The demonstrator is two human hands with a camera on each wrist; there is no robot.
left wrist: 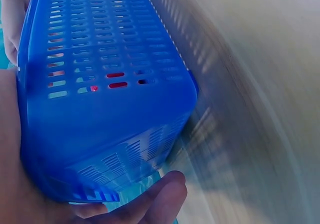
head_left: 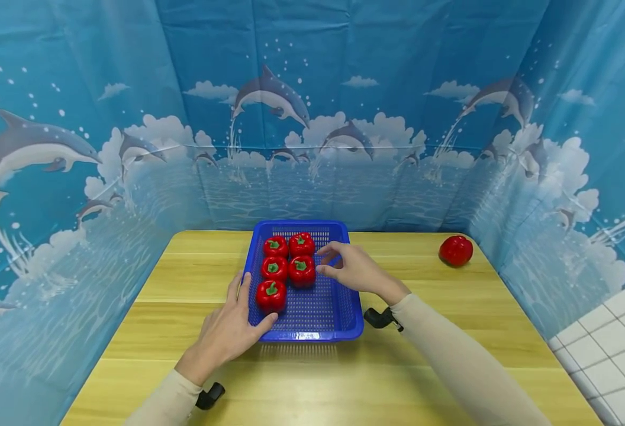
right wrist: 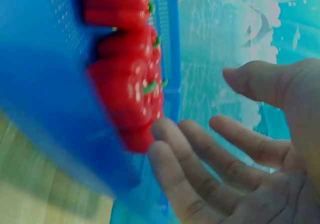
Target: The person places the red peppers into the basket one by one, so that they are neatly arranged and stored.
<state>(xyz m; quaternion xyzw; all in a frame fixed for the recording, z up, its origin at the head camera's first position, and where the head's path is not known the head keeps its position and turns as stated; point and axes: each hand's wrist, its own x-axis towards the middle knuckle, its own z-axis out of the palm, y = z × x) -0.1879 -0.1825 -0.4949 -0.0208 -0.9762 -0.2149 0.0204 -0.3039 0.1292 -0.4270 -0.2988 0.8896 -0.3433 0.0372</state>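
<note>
A blue perforated plastic basket point(head_left: 312, 336) stands on the table with several red bell peppers point(head_left: 271, 296) in its left half, green stems up. My left hand point(head_left: 227, 328) holds the basket's near left corner, thumb over the front rim and fingers along the left side. In the left wrist view, fingertips point(left wrist: 170, 191) show beyond the basket wall point(left wrist: 110, 114). Over the basket's right half is my right hand point(head_left: 352, 267), its fingers loosely bent and holding nothing. Its fingertips point(right wrist: 162, 151) come close beside the red peppers point(right wrist: 122, 89) in the right wrist view.
Another red bell pepper point(head_left: 456, 251) lies at the far right of the wooden table point(head_left: 419, 355). A blue dolphin-print curtain point(head_left: 312, 189) hangs behind and along both sides. White tiles point(head_left: 611, 343) show at the lower right.
</note>
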